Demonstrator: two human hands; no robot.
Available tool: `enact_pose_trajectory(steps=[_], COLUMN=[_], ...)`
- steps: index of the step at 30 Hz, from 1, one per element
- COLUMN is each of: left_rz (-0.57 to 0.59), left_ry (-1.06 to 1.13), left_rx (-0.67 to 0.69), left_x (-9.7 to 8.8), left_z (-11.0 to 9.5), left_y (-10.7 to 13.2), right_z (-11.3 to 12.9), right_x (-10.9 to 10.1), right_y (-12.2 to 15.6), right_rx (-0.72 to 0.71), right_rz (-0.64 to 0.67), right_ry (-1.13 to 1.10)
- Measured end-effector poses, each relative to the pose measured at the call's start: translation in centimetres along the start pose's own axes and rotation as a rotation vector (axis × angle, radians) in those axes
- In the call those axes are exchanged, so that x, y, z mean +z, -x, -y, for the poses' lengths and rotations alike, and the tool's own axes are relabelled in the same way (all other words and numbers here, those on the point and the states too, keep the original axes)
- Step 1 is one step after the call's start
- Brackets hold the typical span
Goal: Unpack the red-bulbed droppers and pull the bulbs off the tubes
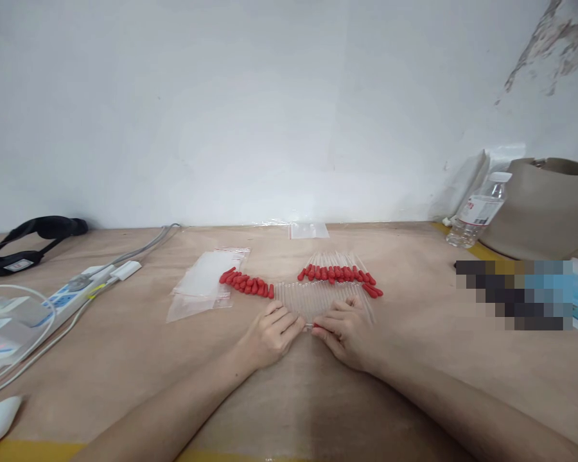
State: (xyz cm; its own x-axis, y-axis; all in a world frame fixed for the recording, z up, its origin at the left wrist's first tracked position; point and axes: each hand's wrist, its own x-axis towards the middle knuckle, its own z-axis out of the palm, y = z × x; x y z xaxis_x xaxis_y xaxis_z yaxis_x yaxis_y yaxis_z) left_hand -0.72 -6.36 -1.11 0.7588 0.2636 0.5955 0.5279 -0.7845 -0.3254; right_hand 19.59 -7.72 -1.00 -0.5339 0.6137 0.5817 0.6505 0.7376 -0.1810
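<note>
My left hand (272,335) is closed in a pinch on a thin clear dropper tube (309,326), most of which its fingers hide. Meeting it from the other side, my right hand (347,330) pinches a small red rubber bulb (316,326) at the tube's end. Just beyond both hands lies a row of clear tubes (293,296), side by side. Loose red rubber bulbs (248,283) are heaped to the left of that row. Behind it lie several droppers (337,273) with red bulbs toward me and clear tubes pointing away.
Clear zip bags (205,282) lie left of the bulbs, and another small bag (309,230) sits by the wall. At left are a power strip (60,301) with cables and a black strap-like headset (33,240). A plastic bottle (479,212) leans near a grey-brown bin (542,205) at right.
</note>
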Motion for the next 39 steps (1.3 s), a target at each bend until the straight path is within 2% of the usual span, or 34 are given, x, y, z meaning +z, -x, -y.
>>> enact_pose_trajectory(steps=[6,11,18,22,25,28,29,34,36,39], left_rz=[0.023,0.042,0.027,0.023,-0.028,-0.045,-0.046,-0.111,-0.11,-0.068], left_ry=[0.05,0.095,0.113,0.15,0.189,0.16,0.135,0.031,0.004,0.022], left_rx=[-0.034,-0.07,-0.115,-0.211,-0.375,-0.471,-0.471,-0.389,-0.362,-0.34], left_x=[0.2,0.1,-0.2,-0.1,0.3,0.7,0.9,1.9,2.1,2.1], left_z=[-0.3,-0.3,-0.6,0.0,1.4,2.7,3.0,3.6,3.7,3.6], left_y=[0.4,0.5,0.2,0.6,1.4,1.7,1.7,1.7,1.9,2.1], right_z=[-0.3,-1.0,-1.4,-2.5,-5.0,-8.6,-9.8,-14.8,-15.7,-16.2], right_x=[0.4,0.8,-0.1,-1.0,-1.9,-3.1,-3.5,-5.0,-5.3,-5.2], right_y=[0.4,1.0,1.5,1.6,1.3,0.9,0.8,1.5,2.0,2.6], right_rx=[-0.085,-0.169,-0.319,-0.317,-0.082,0.265,0.374,0.866,0.954,0.983], right_rz=[-0.145,-0.208,-0.296,-0.33,-0.382,-0.373,-0.359,-0.109,-0.069,0.011], right_ry=[0.142,0.26,0.441,0.493,0.438,0.166,0.095,-0.109,-0.165,-0.248])
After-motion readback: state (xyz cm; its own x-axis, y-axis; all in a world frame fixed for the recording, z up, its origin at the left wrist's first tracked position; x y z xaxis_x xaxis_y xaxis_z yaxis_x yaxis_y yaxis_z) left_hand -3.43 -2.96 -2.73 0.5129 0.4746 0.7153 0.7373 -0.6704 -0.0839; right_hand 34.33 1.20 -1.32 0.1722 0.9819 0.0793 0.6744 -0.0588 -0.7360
